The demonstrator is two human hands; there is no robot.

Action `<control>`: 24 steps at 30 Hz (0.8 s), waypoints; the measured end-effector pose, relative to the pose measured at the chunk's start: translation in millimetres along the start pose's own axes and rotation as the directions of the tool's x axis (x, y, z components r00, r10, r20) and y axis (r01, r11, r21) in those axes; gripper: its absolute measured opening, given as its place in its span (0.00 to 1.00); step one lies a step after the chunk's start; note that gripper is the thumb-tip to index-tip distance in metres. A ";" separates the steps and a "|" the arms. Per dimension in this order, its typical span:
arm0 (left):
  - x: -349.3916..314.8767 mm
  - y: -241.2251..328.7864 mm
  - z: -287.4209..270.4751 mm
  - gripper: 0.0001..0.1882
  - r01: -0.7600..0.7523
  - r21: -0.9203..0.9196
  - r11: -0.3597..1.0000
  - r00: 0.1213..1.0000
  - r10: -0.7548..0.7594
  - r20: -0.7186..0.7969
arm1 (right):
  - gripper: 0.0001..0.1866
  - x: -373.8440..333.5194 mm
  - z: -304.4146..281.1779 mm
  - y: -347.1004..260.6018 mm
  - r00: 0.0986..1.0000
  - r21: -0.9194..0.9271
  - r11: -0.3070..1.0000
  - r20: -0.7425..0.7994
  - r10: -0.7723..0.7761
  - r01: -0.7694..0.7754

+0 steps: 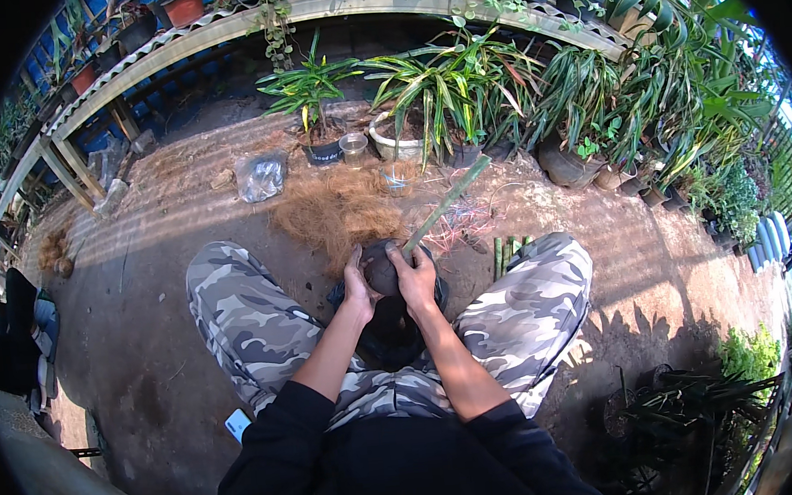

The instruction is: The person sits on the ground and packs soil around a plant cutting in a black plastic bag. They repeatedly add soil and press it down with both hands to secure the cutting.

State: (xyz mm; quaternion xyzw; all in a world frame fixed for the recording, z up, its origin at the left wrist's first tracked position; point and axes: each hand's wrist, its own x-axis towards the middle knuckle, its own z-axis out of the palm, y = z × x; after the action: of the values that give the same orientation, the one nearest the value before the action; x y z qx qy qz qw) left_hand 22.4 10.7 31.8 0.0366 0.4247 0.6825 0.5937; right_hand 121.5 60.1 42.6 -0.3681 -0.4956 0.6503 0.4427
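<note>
Black top [404,470], hands [359,283] [417,281], shadow-striped ground [636,219]

Worn are a black top [404,470] and grey-and-white camouflage trousers [532,320].

Looked down from the head, near the left hand [356,286] and right hand [418,281], and out toward plants [450,83] farther off.

Room to pass lies over the ground [123,325] toward its left edge; toward its far edge, fibre [332,206], a green stick [448,203] and plants [443,81] obstruct.
</note>
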 end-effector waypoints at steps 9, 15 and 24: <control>8.5 -15.4 -10.5 0.25 0.019 -0.012 1.000 1.000 -0.019 -0.003 | 0.10 1.2 -4.0 1.2 0.921 -0.265 0.921 0.344 -0.185 0.285; 6.2 -19.7 -7.2 0.20 -0.009 0.074 0.997 1.000 0.011 -0.028 | 0.08 0.4 -0.2 -0.4 0.999 -0.050 0.998 0.030 -0.023 0.024; 6.6 -35.0 -9.3 0.19 -0.005 -0.073 0.997 1.000 0.002 -0.031 | 0.08 -0.2 -0.5 3.9 0.967 -0.154 0.964 0.164 -0.192 0.218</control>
State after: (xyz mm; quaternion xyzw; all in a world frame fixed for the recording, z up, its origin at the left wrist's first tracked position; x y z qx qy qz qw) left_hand 42.6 9.0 1.1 0.0049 0.4083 0.6993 0.5868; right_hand 121.2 59.6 38.7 -0.3021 -0.6164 0.5815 0.4366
